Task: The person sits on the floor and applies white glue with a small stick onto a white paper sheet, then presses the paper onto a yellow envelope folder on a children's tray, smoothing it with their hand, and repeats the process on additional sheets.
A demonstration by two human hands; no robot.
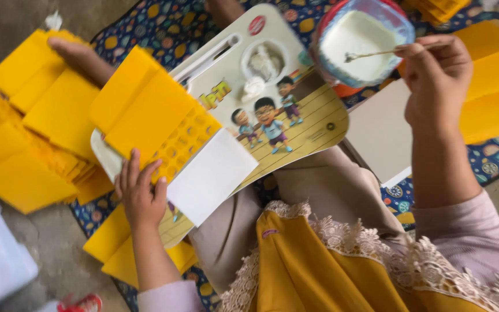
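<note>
Lace-edged yellow cloth lies nearest; left hand presses flat on the yellow flattened carton, right hand pinches a stick seemingly loading glue from the tub, due next on its white flap.

One bowl, perhaps one stick

Left hand pressing flat on a folded yellow card atop a cartoon-printed lap board. Right hand pinching a thin stick over a tub of white paste. Yellow card stacks beside.
</note>
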